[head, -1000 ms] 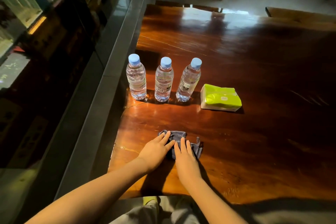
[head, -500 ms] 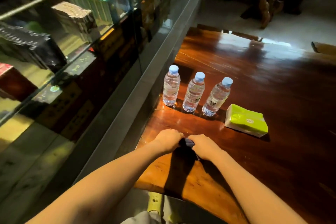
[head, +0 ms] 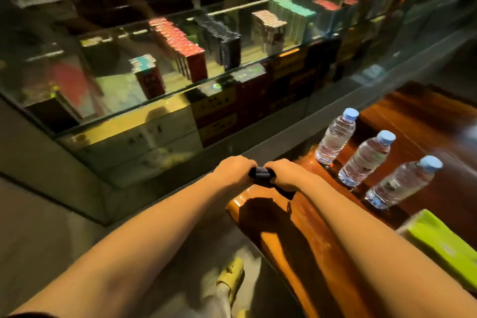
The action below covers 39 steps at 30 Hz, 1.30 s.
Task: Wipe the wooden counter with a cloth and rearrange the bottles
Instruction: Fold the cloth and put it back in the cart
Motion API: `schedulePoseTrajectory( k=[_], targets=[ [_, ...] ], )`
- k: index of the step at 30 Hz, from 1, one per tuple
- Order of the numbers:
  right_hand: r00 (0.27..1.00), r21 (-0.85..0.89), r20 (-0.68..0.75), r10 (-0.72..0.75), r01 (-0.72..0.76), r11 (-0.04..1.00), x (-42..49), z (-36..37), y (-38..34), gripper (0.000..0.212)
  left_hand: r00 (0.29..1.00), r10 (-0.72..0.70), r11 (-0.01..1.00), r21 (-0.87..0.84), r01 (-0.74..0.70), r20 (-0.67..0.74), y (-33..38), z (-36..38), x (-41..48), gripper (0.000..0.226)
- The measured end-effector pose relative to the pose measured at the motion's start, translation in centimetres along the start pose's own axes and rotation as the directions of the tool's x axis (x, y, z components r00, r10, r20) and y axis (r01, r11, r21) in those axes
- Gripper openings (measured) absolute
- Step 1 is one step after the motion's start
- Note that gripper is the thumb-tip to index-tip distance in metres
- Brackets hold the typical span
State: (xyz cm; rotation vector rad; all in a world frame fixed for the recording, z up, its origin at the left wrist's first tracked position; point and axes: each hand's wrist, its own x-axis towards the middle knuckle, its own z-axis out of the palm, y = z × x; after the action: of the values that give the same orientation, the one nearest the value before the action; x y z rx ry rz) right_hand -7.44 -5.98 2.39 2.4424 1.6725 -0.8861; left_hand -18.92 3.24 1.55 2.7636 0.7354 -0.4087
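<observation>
Hands: left hand (head: 233, 170) and right hand (head: 284, 171) are clenched on the cloth (head: 261, 174), held bunched between them above the surface (head: 322, 235) corner.
Bottles: 3 bottles (head: 366, 159) are stood in a row beyond the hands.
Nearby: green pack (head: 446, 242) beside bottles; glass case (head: 180, 90) alongside.

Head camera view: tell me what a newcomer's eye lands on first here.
First, the two bare hands, left hand and right hand, gripping a bunched dark cloth at the near-left corner of the glossy reddish wooden counter. Next, three clear plastic water bottles with pale blue caps lined up to the right, and the glass display case of stacked boxes to the left.
</observation>
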Motion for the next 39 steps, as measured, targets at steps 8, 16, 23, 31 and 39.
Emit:
schedulePoseTrajectory(
  k=[8, 16, 23, 31, 39],
  targets=[
    [0.939, -0.111, 0.055, -0.339, 0.343, 0.933, 3.3, 0.1, -12.9, 0.031, 0.933, -0.343, 0.916, -0.257, 0.308, -0.105, -9.7, -0.1, -10.7, 0.027],
    [0.744, -0.243, 0.187, -0.641, 0.667, 0.704, 3.4, 1.2, -28.7, 0.023, 0.724, -0.667, 0.726, -0.372, 0.578, -0.175, -17.4, 0.8, -24.5, 0.028],
    [0.532, -0.285, 0.297, -0.793, 0.842, 0.458, -0.7, 2.7, -42.0, 0.023, 0.457, -0.88, 0.465, -0.445, 0.766, -0.131, -20.3, -0.2, -36.8, 0.029],
    [0.331, -0.226, 0.382, -0.863, 0.939, 0.26, -8.8, 5.5, -55.0, 0.014, 0.168, -0.94, 0.319, -0.584, 0.747, -0.298, -19.2, 0.8, -52.6, 0.022],
    [0.065, -0.221, 0.498, -0.864, 0.974, -0.055, -18.2, 12.4, -63.6, 0.028, -0.076, -0.957, 0.143, -0.686, 0.714, -0.279, -16.9, 6.2, -65.0, 0.025]
  ],
)
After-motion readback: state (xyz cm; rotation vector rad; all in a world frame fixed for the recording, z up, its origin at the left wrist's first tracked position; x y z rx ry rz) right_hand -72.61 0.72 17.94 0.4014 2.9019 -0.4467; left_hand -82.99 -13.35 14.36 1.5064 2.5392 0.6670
